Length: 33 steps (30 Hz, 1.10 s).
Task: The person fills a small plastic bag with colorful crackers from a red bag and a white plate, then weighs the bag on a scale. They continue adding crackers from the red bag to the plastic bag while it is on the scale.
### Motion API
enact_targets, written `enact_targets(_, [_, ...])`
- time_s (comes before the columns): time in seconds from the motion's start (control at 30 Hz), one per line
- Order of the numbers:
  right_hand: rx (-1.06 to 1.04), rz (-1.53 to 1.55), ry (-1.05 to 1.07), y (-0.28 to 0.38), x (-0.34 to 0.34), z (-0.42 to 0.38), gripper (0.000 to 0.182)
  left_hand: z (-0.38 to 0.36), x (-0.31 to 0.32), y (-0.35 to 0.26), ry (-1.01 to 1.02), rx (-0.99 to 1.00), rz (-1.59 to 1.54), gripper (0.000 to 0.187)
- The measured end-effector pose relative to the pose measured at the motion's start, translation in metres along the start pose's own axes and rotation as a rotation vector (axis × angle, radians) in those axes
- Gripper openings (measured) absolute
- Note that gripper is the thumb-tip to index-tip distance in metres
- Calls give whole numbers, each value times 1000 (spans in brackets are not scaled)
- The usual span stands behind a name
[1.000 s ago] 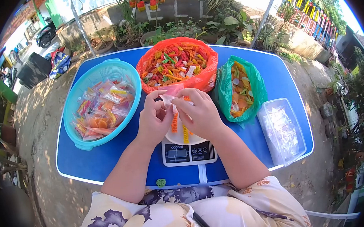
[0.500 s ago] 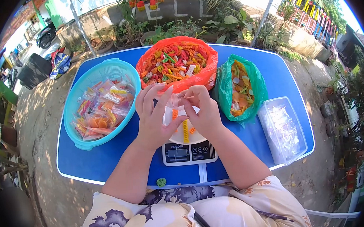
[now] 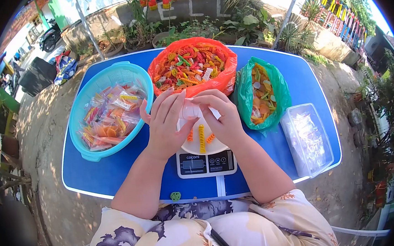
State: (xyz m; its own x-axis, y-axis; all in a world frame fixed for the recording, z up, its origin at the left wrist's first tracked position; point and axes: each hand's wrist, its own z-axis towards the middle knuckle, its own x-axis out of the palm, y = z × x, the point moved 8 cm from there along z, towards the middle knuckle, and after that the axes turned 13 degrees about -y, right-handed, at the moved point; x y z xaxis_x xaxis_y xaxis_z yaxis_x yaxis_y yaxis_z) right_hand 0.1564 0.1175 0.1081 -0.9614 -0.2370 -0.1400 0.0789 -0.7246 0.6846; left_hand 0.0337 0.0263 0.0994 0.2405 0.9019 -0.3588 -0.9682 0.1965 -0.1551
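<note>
A small clear plastic bag (image 3: 189, 109) is up between the two hands, above a white plate (image 3: 214, 147). The left hand (image 3: 164, 124) has its fingers stretched out along one side of the bag, its thumb lower down; the right hand (image 3: 221, 114) bends its fingers in at the opposite side. Both have hold of the bag, though I cannot tell exactly which fingertips pinch it.

On the plate lie a yellow spiral snack (image 3: 202, 139) and orange snack pieces (image 3: 190, 135). The plate sits on a kitchen scale (image 3: 206, 164). Beyond the hands stands a red bag (image 3: 231, 70) full of colourful snacks. A blue basket (image 3: 149, 87) of filled packets is to the left; a green bag (image 3: 278, 92) of snacks and a clear box (image 3: 325, 137) of plastic are to the right. A green piece (image 3: 175, 196) lies near the close edge of the blue table (image 3: 114, 179).
</note>
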Motion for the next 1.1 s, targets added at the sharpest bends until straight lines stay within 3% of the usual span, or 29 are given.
enact_targets(0.07, [104, 10, -62, -6, -13, 7, 16, 2, -2, 2, -1, -35, -17, 66])
enact_targets(0.17, [-204, -470, 95, -15, -21, 10, 18, 3, -2, 6, -1, -55, -16, 67])
enact_targets(0.3, [-147, -819, 227, -46, -19, -4, 21, 0, 3, 9, 28, -65, -2, 68])
enact_targets(0.4, [-79, -808, 313, -49, -19, -2, 22, -1, 4, 10, 31, -68, 5, 68])
enact_targets(0.5, [-209, -781, 277, -37, -16, -2, 22, -1, 5, 12, 31, -70, 13, 67])
enact_targets(0.8, [-197, -679, 266, -45, -17, -3, 13, -3, 7, 14, 51, -77, -4, 66])
enact_targets(1.0, [184, -348, 473, -48, -16, -3, 12, -1, 5, 16, 11, -67, -24, 67])
enact_targets(1.1, [-38, -418, 480, -44, -8, -9, 14, 2, 3, 15, 0, -54, -41, 67])
